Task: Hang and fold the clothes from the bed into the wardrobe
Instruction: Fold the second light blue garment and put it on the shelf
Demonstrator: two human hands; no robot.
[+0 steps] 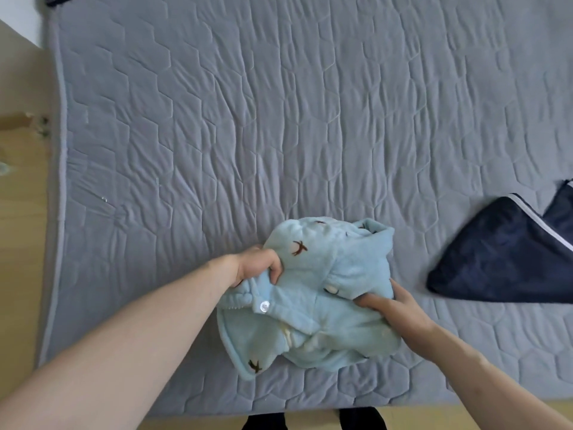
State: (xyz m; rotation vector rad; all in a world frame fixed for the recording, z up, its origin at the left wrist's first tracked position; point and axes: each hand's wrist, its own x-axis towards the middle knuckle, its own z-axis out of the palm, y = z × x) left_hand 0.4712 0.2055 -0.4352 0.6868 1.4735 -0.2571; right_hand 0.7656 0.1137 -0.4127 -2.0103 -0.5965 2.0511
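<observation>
Gripping blue fleece garment (pixel 313 293), fingers (pixel 276 270) curled.

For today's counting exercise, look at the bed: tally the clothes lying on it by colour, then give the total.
Light blue: 1, the fleece garment, gripped by the left hand and the right hand
Dark navy: 1, the garment at the right edge of the mattress
Total: 2

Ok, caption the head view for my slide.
Both hands, left hand and right hand, grip a crumpled light-blue fleece garment on the grey quilted mattress.
</observation>
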